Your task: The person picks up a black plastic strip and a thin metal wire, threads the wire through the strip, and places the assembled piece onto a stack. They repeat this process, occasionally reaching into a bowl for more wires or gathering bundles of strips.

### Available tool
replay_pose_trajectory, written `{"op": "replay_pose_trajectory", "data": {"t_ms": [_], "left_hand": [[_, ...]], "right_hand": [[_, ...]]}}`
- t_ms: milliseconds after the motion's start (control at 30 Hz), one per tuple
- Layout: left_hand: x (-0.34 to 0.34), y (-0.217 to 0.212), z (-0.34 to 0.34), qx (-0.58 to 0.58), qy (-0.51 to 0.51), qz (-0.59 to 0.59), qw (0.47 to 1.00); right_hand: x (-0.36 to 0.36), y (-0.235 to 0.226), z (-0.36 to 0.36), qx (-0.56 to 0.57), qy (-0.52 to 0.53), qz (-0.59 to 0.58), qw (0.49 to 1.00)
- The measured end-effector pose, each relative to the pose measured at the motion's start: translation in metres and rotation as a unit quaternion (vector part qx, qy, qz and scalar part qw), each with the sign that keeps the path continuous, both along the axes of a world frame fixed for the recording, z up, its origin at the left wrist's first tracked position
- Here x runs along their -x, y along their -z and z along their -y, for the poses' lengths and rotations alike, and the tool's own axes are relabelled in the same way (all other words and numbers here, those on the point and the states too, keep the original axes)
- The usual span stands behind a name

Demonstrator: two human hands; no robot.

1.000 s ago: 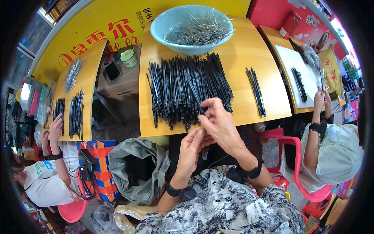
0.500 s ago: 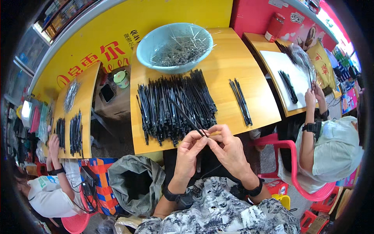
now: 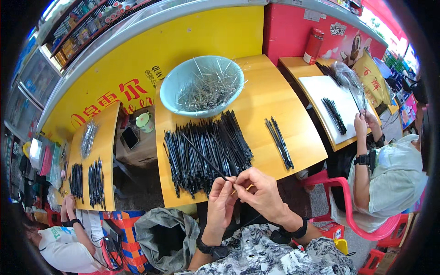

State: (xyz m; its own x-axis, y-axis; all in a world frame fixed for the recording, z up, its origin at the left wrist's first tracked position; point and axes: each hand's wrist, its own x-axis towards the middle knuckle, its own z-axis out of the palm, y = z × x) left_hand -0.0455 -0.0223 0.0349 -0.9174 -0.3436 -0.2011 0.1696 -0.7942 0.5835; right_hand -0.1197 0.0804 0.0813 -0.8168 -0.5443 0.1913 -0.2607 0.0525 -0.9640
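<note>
My left hand (image 3: pixel 221 201) and my right hand (image 3: pixel 262 195) meet at the near edge of the wooden table (image 3: pixel 298 146). Both are closed, pinching the near end of a thin black rod (image 3: pixel 208 161). Its far end slants up and left over a wide pile of similar black rods (image 3: pixel 183 158), which lie side by side. Fingers hide the gripped end. To the right of the pile is a small bundle of black rods (image 3: pixel 279 143). Behind the pile stands a light blue bowl (image 3: pixel 170 94) holding many thin, shiny, wire-like strands (image 3: pixel 211 89).
A co-worker at right handles black rods over a white board (image 3: pixel 316 89); another sits at a left table (image 3: pixel 103 137) with more rods. A phone (image 3: pixel 129 137) and green-lidded mug (image 3: pixel 145 122) stand between tables. A grey sack (image 3: pixel 183 233) sits below, left of my lap.
The view has tilted up, so the table sits lower in the picture. My hands still pinch the rod; my right hand's fingers have curled more and shifted along its near end.
</note>
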Motion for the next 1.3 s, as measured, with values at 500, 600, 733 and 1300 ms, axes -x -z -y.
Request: {"op": "replay_pose_trajectory", "data": {"t_ms": [500,600,733,1300], "left_hand": [[0.009,-0.001,-0.002,0.018,0.062,-0.026,0.998],[0.009,0.003,-0.002,0.032,0.091,-0.074,0.993],[0.008,0.007,-0.002,0.035,0.113,-0.073,0.990],[0.006,0.006,0.012,0.034,0.117,-0.069,0.990]], "right_hand": [[0.134,-0.055,0.051,0.066,0.107,-0.089,0.988],[0.154,-0.026,0.071,-0.052,0.130,-0.226,0.964],[0.165,-0.013,0.095,-0.054,0.189,-0.247,0.949],[0.162,-0.021,0.064,-0.112,0.206,-0.312,0.921]]}}
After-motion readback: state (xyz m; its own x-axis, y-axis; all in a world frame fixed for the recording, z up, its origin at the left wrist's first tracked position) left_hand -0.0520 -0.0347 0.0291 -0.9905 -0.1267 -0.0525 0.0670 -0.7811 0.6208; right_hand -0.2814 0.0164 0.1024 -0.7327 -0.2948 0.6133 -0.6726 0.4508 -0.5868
